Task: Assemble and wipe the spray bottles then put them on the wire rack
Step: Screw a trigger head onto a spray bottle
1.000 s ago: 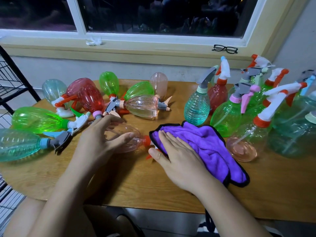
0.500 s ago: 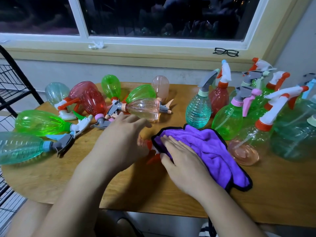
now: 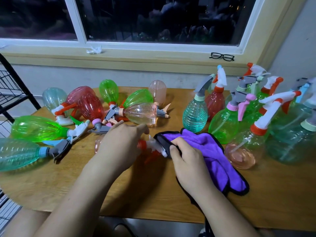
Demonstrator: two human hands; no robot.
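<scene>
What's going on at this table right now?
A person is working through a pile of spray bottles at a wooden table. The left hand holds a pale pink bottle lying on its side. The right hand grips a purple cloth bunched against that bottle's sprayer, apparently wiping it. A green bottle and others lie on the left; a teal bottle and more stand on the right. The wire rack shows no bottles in view.
</scene>
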